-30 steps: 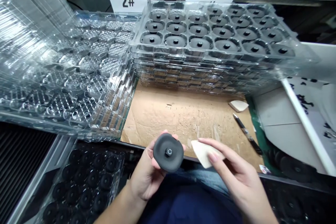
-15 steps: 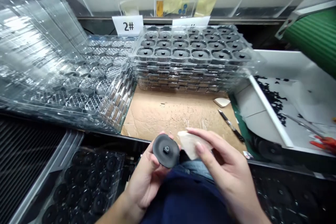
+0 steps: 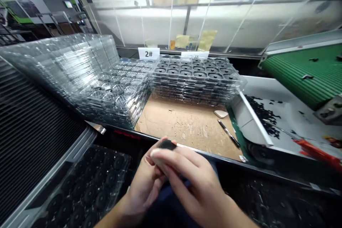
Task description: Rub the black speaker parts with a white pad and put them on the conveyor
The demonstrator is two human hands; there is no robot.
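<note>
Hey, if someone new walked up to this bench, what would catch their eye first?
Probably the glossy clear trays heaped on the left, beside a stack of trays holding black round parts. Next, the green ribbed belt at the right. Front and centre, the left hand and right hand meet around a black disc.

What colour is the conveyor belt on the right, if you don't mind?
The conveyor belt is green, in the head view.

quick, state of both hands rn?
Left hand: closed on a black disc.
Right hand: at the disc, grip hidden; can't tell open or closed.
</note>
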